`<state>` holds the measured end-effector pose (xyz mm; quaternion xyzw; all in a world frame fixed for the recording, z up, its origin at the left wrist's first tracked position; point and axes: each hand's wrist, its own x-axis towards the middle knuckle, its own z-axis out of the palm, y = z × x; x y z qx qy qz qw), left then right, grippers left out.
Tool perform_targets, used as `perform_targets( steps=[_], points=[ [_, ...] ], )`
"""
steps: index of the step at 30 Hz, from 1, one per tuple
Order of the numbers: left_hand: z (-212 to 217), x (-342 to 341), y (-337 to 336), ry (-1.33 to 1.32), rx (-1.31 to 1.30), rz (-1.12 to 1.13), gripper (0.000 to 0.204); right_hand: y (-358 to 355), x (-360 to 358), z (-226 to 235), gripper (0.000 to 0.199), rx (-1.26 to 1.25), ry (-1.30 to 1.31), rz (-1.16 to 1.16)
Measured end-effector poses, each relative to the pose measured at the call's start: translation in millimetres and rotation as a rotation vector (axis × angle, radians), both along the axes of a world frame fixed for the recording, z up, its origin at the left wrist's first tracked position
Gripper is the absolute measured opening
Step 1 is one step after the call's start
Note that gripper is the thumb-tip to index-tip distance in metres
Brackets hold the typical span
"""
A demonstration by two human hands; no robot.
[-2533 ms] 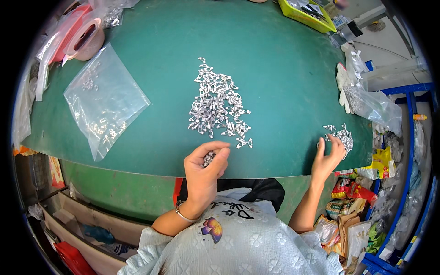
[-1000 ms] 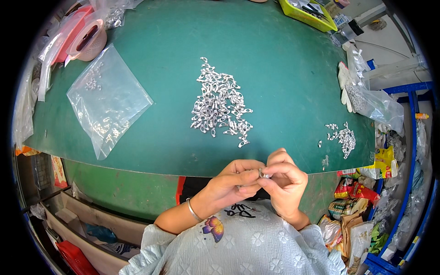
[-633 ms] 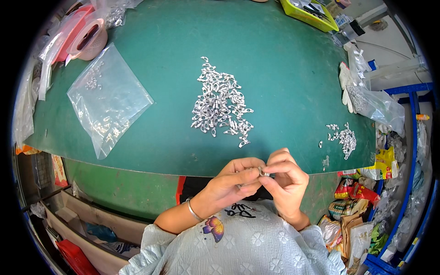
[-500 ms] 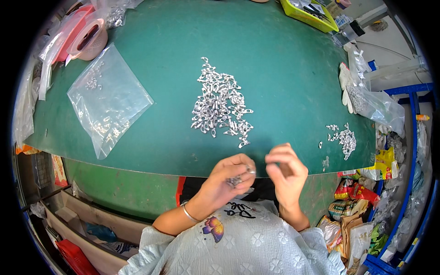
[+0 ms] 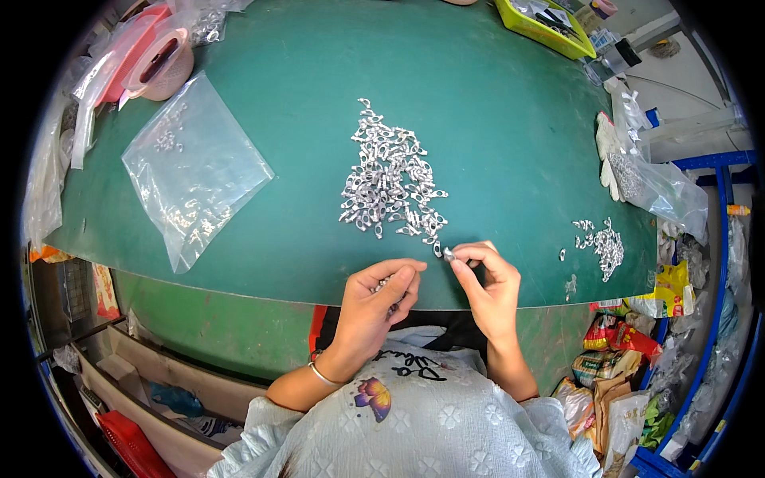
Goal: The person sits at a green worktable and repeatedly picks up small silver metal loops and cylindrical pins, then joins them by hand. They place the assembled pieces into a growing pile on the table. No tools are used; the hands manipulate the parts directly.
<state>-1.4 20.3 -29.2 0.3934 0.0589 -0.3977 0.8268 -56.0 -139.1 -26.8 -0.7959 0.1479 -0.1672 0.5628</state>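
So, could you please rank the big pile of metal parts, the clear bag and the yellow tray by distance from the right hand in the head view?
1. Big pile, just ahead.
2. Clear bag, far left.
3. Yellow tray, far edge.
Right hand measured.

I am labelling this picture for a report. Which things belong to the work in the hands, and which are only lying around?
In use: left hand holding small metal pieces; right hand pinching one metal piece; big pile of metal pieces; small pile on the right.

Lying about: clear plastic bag, pink container, yellow tray, white gloves, green table.
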Motion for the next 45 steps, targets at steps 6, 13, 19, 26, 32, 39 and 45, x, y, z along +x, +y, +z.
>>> perform_targets(
  steps=[6,13,19,26,32,39,45],
  points=[
    [16,-2,-8,-0.233,0.099,-0.040,0.019,10,-12,20,0.014,0.336,-0.067,0.074],
    [23,-2,-13,-0.509,0.145,0.003,0.018,14,-13,31,0.016,0.188,-0.198,0.111],
    [30,0,-10,-0.602,0.131,-0.009,0.017,14,-15,33,0.017,0.268,-0.215,0.142],
    [32,0,-9,-0.664,0.128,0.042,0.018,15,-15,32,0.014,0.511,-0.220,0.226],
    [36,1,-6,-0.725,0.145,0.010,0.015,15,-14,31,0.013,0.602,-0.253,0.260],
    [32,0,-9,-0.298,-0.031,-0.139,0.009,19,-13,37,0.020,0.368,-0.320,0.142],
    [25,5,-9,0.167,-0.374,-0.299,0.015,17,-9,44,0.024,0.136,-0.249,0.144]
  ],
)
